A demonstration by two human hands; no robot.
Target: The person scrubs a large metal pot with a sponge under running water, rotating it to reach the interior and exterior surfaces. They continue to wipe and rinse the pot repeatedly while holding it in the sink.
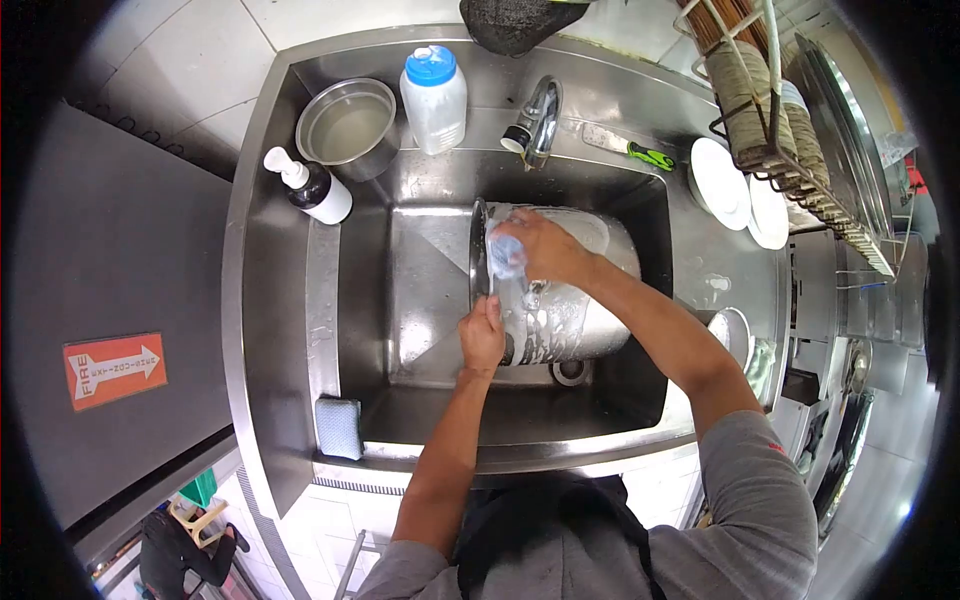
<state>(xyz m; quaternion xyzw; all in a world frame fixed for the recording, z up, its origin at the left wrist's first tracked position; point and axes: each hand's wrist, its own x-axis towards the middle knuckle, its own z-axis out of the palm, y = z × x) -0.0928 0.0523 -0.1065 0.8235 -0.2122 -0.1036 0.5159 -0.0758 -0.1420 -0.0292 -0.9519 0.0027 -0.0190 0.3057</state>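
Steel sink, foamy pot on its side

Within the basin, the left hand pinches the pot's rim between thumb and fingers. The right hand's fingers curl over a blurred bluish-white pad against the wall, near that rim. Behind stand a blue-lidded bottle and a steel pan.

White tiled wall ahead of me, gray panel left with 1 red fire-extinguisher sign, pale tiled floor right.
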